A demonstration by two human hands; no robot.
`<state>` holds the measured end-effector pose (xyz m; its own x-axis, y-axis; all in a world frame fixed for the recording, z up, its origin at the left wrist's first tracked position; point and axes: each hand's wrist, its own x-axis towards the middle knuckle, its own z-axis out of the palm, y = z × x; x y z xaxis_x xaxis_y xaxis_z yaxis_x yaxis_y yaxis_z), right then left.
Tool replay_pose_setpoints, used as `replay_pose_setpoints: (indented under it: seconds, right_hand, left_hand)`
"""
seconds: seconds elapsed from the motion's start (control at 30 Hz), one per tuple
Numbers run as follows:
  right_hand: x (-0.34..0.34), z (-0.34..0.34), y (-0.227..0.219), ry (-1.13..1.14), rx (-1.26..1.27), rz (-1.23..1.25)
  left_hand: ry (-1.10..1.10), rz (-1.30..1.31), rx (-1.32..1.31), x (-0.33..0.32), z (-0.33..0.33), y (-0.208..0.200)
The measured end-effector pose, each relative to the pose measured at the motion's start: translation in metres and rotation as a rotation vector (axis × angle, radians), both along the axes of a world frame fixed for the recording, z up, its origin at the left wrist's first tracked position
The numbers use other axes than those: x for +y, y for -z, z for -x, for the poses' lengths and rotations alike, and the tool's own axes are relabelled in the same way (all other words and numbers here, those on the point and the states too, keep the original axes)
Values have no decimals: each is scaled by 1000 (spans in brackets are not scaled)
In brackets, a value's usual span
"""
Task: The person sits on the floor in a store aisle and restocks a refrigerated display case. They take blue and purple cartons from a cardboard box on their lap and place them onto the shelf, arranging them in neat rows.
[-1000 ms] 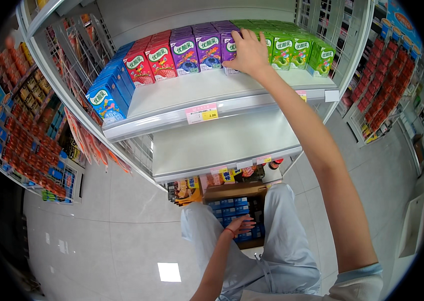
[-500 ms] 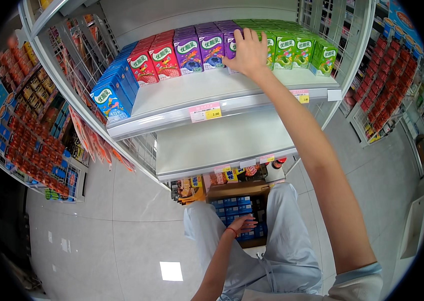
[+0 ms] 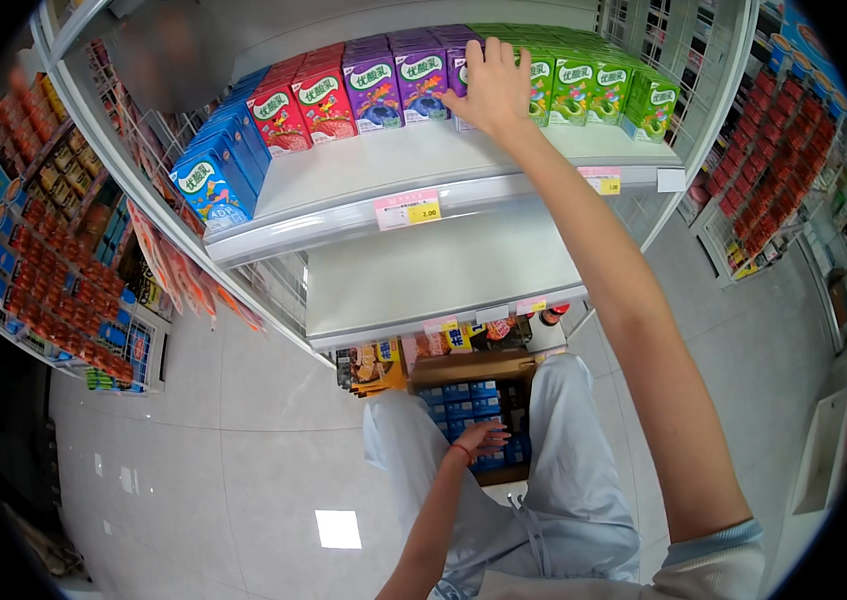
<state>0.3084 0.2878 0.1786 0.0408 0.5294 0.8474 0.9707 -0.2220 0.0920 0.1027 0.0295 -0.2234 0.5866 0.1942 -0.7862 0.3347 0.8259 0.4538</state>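
On the top shelf my right hand [image 3: 496, 90] is spread against the front row, where the purple drink cartons [image 3: 422, 86] meet the green drink cartons [image 3: 571, 92]. Its fingertips reach the cartons' upper edges, the thumb points left, and the palm hides the fronts behind it. Low between my knees, my left hand [image 3: 484, 438] rests with fingers outstretched over blue cartons [image 3: 458, 408] packed in an open cardboard box [image 3: 463, 372]. Whether it presses on them I cannot tell. Left of the purple ones stand red cartons [image 3: 324, 108], then blue cartons [image 3: 213, 191] at the shelf's left end.
Below the top shelf [image 3: 333, 190] is a white lower shelf [image 3: 433, 265], with packaged goods [image 3: 376, 366] underneath. Racks of small red packets stand at left [image 3: 73, 290] and right [image 3: 778, 150]. Wire side panels bound the shelf. Grey tiled floor [image 3: 273, 390] surrounds it.
The view has shifted slightly, so the top shelf and its cartons sit a little higher. Both hands keep nearly the same places. A blurred shape has appeared behind the shelf at upper left.
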Motion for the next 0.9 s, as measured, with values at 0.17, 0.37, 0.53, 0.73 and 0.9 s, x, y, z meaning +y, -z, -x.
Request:
replay_pose_setpoints:
  seconds: [0.17, 0.37, 0.53, 0.73, 0.9]
  right_hand:
    - [-31, -7, -1, -280, 6, -115]
    - [-216, 52, 130, -784, 685, -45]
    - [-330, 74, 375, -416, 1342, 482]
    - [-359, 104, 457, 263, 971, 1284]
    - [-358, 105, 461, 314, 642, 1428]
  left_hand:
    - [31, -74, 49, -5, -2, 12]
    - [564, -783, 385, -11, 13, 63]
    - [647, -879, 463, -19, 11, 75]
    - [687, -828, 563, -20, 11, 75]
    - [691, -813, 561, -19, 10, 70]
